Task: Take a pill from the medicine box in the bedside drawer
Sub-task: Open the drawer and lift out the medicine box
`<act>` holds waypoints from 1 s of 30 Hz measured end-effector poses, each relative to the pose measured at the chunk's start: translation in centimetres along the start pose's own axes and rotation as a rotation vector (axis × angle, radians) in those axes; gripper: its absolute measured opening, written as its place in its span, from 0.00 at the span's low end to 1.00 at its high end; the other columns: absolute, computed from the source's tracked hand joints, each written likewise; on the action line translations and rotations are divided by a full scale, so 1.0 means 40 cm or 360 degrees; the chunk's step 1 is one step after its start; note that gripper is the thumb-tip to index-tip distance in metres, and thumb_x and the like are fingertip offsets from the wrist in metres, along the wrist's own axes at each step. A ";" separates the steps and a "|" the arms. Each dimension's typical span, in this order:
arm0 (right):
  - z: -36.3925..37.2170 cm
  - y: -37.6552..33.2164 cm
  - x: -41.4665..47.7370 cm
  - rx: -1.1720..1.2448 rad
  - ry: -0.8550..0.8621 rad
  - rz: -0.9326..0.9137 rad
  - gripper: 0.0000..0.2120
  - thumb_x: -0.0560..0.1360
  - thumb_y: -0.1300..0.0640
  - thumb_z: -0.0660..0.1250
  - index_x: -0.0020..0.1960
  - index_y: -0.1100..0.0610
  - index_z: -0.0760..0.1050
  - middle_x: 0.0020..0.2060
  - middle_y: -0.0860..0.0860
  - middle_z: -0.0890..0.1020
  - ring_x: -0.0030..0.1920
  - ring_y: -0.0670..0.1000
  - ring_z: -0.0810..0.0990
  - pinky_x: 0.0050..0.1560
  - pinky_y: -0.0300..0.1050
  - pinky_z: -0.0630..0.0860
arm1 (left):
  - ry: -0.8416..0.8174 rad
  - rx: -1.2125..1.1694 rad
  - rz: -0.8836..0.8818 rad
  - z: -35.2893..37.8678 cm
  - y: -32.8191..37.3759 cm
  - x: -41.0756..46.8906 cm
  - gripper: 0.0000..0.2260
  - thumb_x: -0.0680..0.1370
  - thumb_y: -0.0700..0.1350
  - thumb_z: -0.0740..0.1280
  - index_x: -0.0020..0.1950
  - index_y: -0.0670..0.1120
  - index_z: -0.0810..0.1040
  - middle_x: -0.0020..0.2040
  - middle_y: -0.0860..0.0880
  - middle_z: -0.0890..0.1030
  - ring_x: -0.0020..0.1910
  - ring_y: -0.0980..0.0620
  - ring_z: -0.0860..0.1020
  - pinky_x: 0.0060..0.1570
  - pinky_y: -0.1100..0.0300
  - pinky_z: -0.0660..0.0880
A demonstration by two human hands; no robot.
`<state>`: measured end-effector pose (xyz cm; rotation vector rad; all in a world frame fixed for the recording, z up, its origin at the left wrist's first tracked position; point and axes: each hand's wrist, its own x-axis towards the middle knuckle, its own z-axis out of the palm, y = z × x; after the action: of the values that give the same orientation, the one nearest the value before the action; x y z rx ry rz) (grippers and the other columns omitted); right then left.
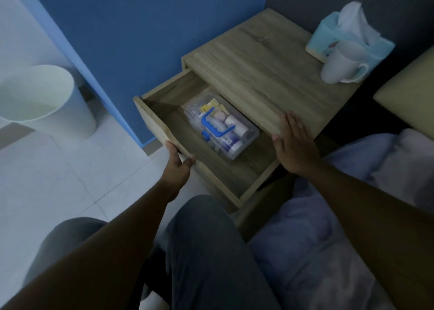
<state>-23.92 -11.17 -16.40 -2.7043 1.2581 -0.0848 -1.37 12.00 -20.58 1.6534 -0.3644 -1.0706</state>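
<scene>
Medicine box (220,126) in open drawer (152,119); mug (340,63), tissues (347,30) atop nightstand (263,70).

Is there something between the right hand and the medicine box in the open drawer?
Nothing visible blocks it. The right hand rests flat on the nightstand top's front edge, and the medicine box lies uncovered in the drawer just below. Its lid appears closed, blue handle up. The left hand grips the drawer front.

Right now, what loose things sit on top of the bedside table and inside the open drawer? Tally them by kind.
Tissue box: 1
Mug: 1
Medicine box, in the drawer: 1
Total: 3
</scene>
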 end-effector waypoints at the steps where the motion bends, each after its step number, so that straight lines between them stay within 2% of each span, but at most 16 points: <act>1: -0.001 0.000 0.001 -0.0003 -0.0006 0.0000 0.32 0.81 0.45 0.48 0.81 0.59 0.53 0.80 0.58 0.58 0.80 0.58 0.55 0.78 0.58 0.52 | 0.0009 0.0006 0.0002 -0.006 -0.004 -0.006 0.40 0.80 0.47 0.65 0.78 0.59 0.37 0.80 0.54 0.53 0.77 0.47 0.57 0.72 0.42 0.60; 11: -0.007 -0.005 0.001 -0.0059 -0.0031 -0.0008 0.29 0.84 0.48 0.52 0.81 0.59 0.51 0.81 0.57 0.55 0.80 0.56 0.52 0.79 0.56 0.49 | 0.0110 0.0096 -0.0032 -0.019 -0.017 -0.025 0.41 0.79 0.49 0.65 0.78 0.60 0.36 0.81 0.53 0.50 0.78 0.45 0.55 0.72 0.43 0.59; 13: -0.005 -0.012 -0.001 -0.0057 -0.0044 0.0022 0.29 0.84 0.48 0.52 0.81 0.59 0.51 0.81 0.57 0.55 0.80 0.57 0.52 0.79 0.58 0.50 | 0.0188 0.0238 0.0008 -0.015 -0.001 -0.033 0.42 0.78 0.48 0.67 0.78 0.59 0.37 0.81 0.53 0.49 0.79 0.45 0.55 0.72 0.45 0.59; 16: -0.001 -0.057 -0.026 -0.0009 0.0030 0.0125 0.30 0.83 0.49 0.54 0.80 0.61 0.53 0.80 0.60 0.57 0.80 0.60 0.54 0.78 0.60 0.52 | 0.0344 0.0559 0.0319 -0.016 0.050 -0.042 0.43 0.75 0.47 0.71 0.78 0.58 0.43 0.81 0.53 0.50 0.79 0.46 0.53 0.71 0.50 0.58; 17: 0.003 -0.082 -0.046 0.0018 0.0080 0.0101 0.30 0.83 0.48 0.54 0.80 0.61 0.55 0.80 0.60 0.58 0.80 0.60 0.54 0.78 0.60 0.53 | 0.0382 0.0704 0.0403 -0.018 0.072 -0.040 0.44 0.74 0.48 0.72 0.78 0.56 0.44 0.81 0.53 0.48 0.79 0.46 0.51 0.72 0.48 0.57; 19: 0.020 -0.145 -0.097 0.0091 0.0117 -0.0103 0.29 0.82 0.47 0.53 0.79 0.58 0.57 0.79 0.57 0.59 0.80 0.56 0.54 0.78 0.60 0.56 | 0.0459 0.0989 0.0463 -0.026 0.114 -0.030 0.45 0.75 0.49 0.71 0.79 0.53 0.40 0.81 0.51 0.42 0.80 0.44 0.45 0.74 0.43 0.55; 22: 0.049 -0.229 -0.141 0.0312 -0.0031 -0.0360 0.29 0.81 0.49 0.54 0.80 0.54 0.55 0.80 0.53 0.57 0.80 0.51 0.51 0.78 0.58 0.58 | 0.0461 0.1305 0.0509 -0.037 0.175 0.001 0.44 0.77 0.48 0.69 0.80 0.49 0.39 0.81 0.48 0.39 0.79 0.44 0.41 0.75 0.41 0.54; 24: 0.060 -0.266 -0.137 0.0456 -0.0095 -0.0238 0.31 0.82 0.50 0.58 0.81 0.53 0.51 0.81 0.52 0.55 0.80 0.51 0.50 0.78 0.57 0.60 | 0.0339 0.1391 0.0550 -0.037 0.212 0.028 0.42 0.77 0.47 0.68 0.80 0.48 0.42 0.81 0.47 0.42 0.79 0.45 0.42 0.75 0.42 0.53; 26: 0.060 -0.293 -0.114 0.0676 -0.0107 0.0110 0.33 0.82 0.48 0.57 0.82 0.52 0.46 0.81 0.53 0.52 0.80 0.52 0.54 0.75 0.53 0.63 | 0.0197 0.1425 0.0556 -0.035 0.236 0.063 0.38 0.77 0.47 0.67 0.80 0.48 0.46 0.81 0.47 0.46 0.79 0.45 0.46 0.75 0.42 0.55; 28: 0.056 -0.298 -0.082 0.0883 -0.0133 0.0432 0.35 0.82 0.44 0.57 0.82 0.51 0.43 0.80 0.54 0.53 0.77 0.54 0.61 0.71 0.50 0.66 | 0.0079 0.1405 0.0490 -0.031 0.250 0.104 0.34 0.78 0.47 0.65 0.80 0.48 0.50 0.80 0.45 0.53 0.78 0.44 0.54 0.73 0.42 0.61; 30: 0.058 -0.288 -0.050 0.1008 -0.0189 0.0570 0.36 0.81 0.43 0.59 0.82 0.50 0.44 0.79 0.55 0.58 0.74 0.55 0.67 0.69 0.54 0.71 | 0.0027 0.1332 0.0421 -0.027 0.254 0.150 0.30 0.79 0.48 0.64 0.79 0.48 0.55 0.77 0.45 0.63 0.73 0.43 0.66 0.63 0.47 0.72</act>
<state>-16.25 -2.05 -16.72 -1.9041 1.3698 -0.2305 5.54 4.70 -14.29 2.2475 -1.0959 -0.7313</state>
